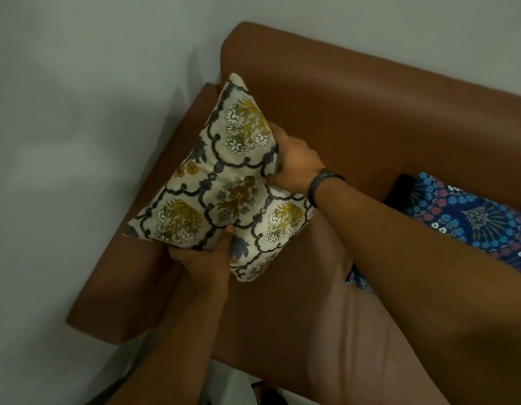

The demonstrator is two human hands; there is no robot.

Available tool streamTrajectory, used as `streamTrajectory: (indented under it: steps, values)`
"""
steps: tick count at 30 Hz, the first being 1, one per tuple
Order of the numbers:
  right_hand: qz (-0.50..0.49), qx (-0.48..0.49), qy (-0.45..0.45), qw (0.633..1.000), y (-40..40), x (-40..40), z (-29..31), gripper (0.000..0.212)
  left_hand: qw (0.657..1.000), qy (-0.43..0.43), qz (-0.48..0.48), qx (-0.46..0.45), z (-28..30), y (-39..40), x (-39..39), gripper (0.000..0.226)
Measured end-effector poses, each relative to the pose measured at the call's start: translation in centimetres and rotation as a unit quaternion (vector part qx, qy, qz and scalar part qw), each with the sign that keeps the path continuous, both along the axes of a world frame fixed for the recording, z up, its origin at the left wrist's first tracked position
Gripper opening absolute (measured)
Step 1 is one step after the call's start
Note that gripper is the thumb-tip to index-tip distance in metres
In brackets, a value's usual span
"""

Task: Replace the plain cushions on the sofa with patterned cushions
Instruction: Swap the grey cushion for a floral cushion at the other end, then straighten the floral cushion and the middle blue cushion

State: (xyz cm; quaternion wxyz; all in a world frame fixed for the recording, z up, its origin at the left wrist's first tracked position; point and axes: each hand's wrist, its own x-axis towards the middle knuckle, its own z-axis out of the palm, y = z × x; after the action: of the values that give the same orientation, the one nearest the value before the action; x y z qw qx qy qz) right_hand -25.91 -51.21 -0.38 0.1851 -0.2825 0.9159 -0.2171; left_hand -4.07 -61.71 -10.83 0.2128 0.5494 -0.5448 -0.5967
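At sofa corner, 2 hands clasping cream patterned cushion (221, 182)

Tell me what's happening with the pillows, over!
Left hand and right hand both gripping cream floral cushion at sofa corner. Blue patterned cushion lying on seat, right. Nothing in the way.

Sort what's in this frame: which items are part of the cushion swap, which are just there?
Part of the job:
- cream floral-patterned cushion, gripped by the left hand and right hand
- blue floral-patterned cushion, lying on the seat
- brown leather sofa

Just there:
- black wristband on the right wrist
- dark object behind the blue cushion, unidentifiable
- pale grey wall
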Motion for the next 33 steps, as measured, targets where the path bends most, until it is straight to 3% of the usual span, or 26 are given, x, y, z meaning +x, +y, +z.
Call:
streamTrajectory:
  steps: [8,14,18,21,23,26,30,33]
  values:
    - [-0.029,-0.009,0.044,0.999,-2.3,-2.9,-3.1,0.116,0.999,0.044,-0.03,0.002,-1.8,-3.1,-4.2,0.138]
    - [-0.051,-0.009,0.054,0.997,-2.1,-1.4,-4.2,0.116,0.997,0.023,-0.069,-0.012,-2.6,-3.6,-2.4,0.138]
    - [-0.082,-0.04,0.108,0.99,0.1,1.3,-4.5,0.1,0.998,0.015,-0.049,-0.027,-1.5,-3.4,-0.6,0.136]
    - [-0.032,-0.039,0.177,0.983,1.1,3.9,-5.0,0.086,0.998,0.006,-0.032,-0.052,-0.9,-2.2,-0.1,0.133]
    - [0.033,-0.004,0.161,0.986,0.9,4.9,-5.8,0.085,0.998,0.001,-0.058,-0.033,-0.9,-1.9,-0.3,0.129]
    - [0.054,0.03,0.084,0.994,0.7,4.8,-6.7,0.089,0.994,-0.003,-0.107,0.01,-1.4,-3.0,-0.2,0.129]
    - [0.086,0.019,0.067,0.994,1.7,4.6,-6.2,0.097,0.989,0.003,-0.133,0.065,-0.7,-3.6,0.8,0.123]
    - [0.069,-0.017,0.062,0.996,4.4,6.4,-5.3,0.095,0.993,-0.011,-0.111,0.042,0.4,-2.3,1.4,0.11]
